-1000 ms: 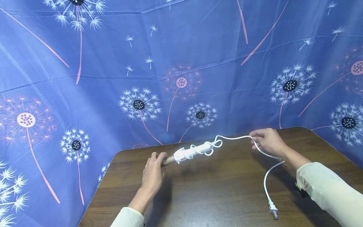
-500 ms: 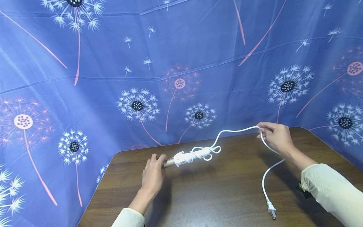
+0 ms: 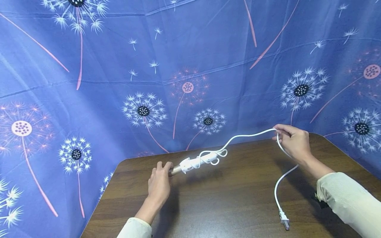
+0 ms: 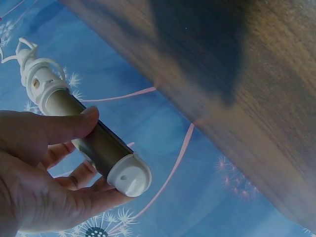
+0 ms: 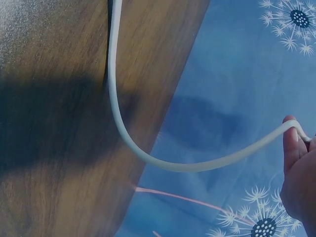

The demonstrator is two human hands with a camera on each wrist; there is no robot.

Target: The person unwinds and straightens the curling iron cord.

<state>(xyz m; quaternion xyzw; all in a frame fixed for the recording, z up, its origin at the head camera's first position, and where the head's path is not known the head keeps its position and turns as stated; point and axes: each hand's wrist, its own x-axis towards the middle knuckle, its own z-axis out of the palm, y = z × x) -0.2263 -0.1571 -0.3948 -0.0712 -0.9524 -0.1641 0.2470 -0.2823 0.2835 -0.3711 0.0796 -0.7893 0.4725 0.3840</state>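
Observation:
A curling iron (image 3: 191, 163) with a white handle and a brown-gold barrel is held above the table. My left hand (image 3: 159, 186) grips its barrel (image 4: 109, 148), thumb on one side and fingers on the other; a white cap (image 4: 131, 177) ends the barrel. Loops of white cord (image 3: 253, 135) wind around the handle. From there the cord rises to my right hand (image 3: 296, 143), which pinches it between thumb and fingertips. Past that hand the cord hangs down, partly hidden behind the wrist, to a two-prong plug (image 3: 284, 219) near the front right.
Beneath both hands lies a brown wooden table (image 3: 226, 205) with rounded far corners. Right behind its far edge hangs a blue cloth (image 3: 238, 86) printed with dandelions.
My right hand has moved up and to the right, drawing the cord into a longer, higher line from the handle. The left hand and curling iron have barely shifted.

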